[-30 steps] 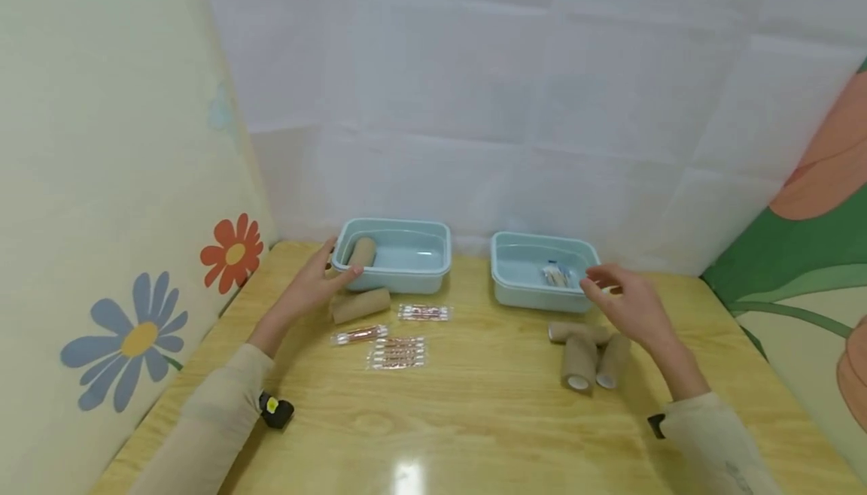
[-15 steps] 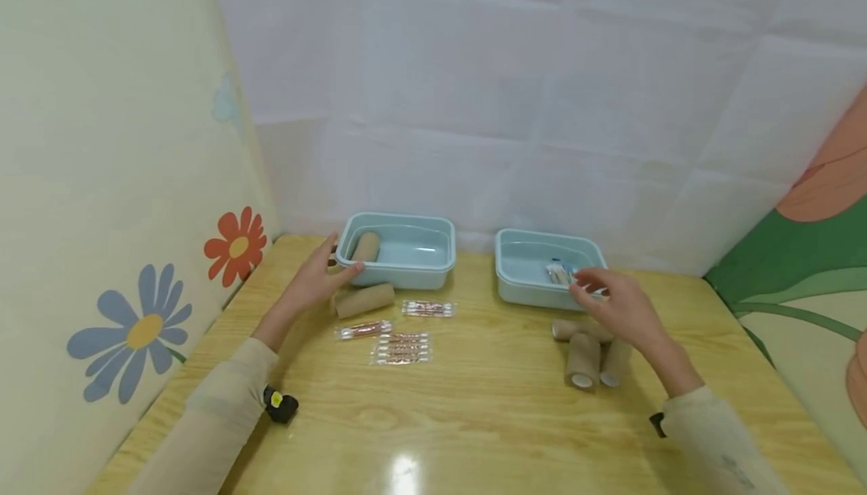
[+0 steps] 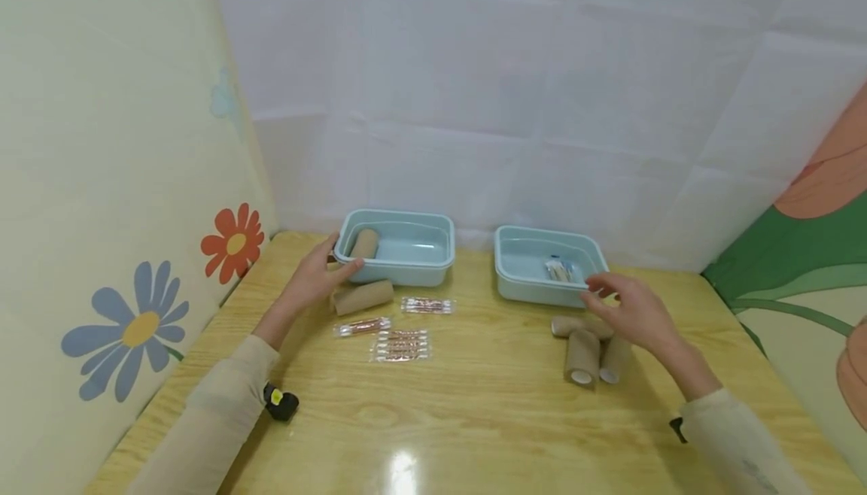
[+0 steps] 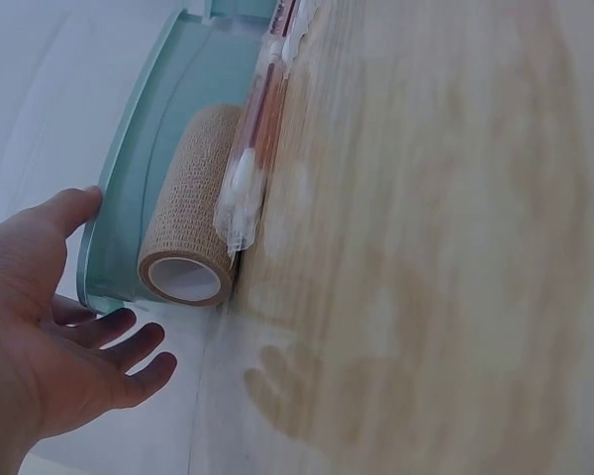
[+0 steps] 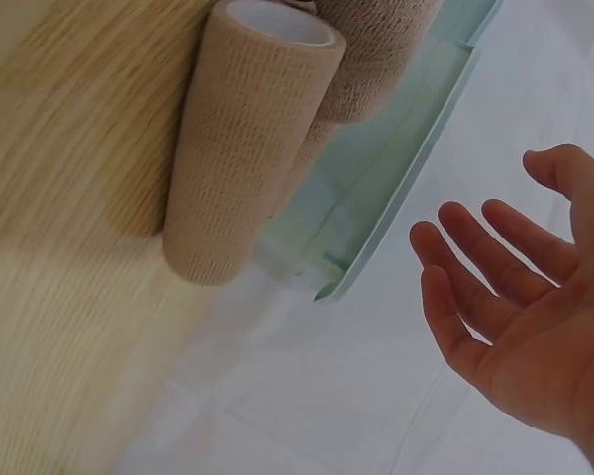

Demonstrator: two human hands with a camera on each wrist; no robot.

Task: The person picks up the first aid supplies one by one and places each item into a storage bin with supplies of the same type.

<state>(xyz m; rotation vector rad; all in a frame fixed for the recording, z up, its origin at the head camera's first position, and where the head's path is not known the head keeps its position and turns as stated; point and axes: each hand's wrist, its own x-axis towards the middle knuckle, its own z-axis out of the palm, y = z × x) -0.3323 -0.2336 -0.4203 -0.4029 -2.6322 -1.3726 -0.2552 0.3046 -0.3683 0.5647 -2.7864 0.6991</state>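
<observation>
My left hand [image 3: 313,280] is at the left end of a light blue tub [image 3: 413,274], thumb on its rim and the other fingers loosely spread. A tan cohesive bandage roll [image 3: 366,244] lies inside this tub; another bandage roll [image 4: 190,203] lies on the table in front of it. My right hand [image 3: 633,311], holding nothing, hovers at the near right corner of a second blue tub [image 3: 535,292], fingers relaxed and slightly bent. Within that tub is a small clear packet [image 3: 558,269] with white and blue parts.
Three bandage rolls [image 3: 582,356] lie grouped before the right tub. Clear packs of cotton swabs with reddish-brown shafts, a single pack [image 3: 363,326] and wider packs [image 3: 401,345], lie before the left tub. A white sheet [image 3: 433,104] hangs behind the wooden table [image 3: 474,420].
My right hand moved a little left over the right tub's edge, then back right. My left hand stays at the left tub. The camera view shifted slightly.
</observation>
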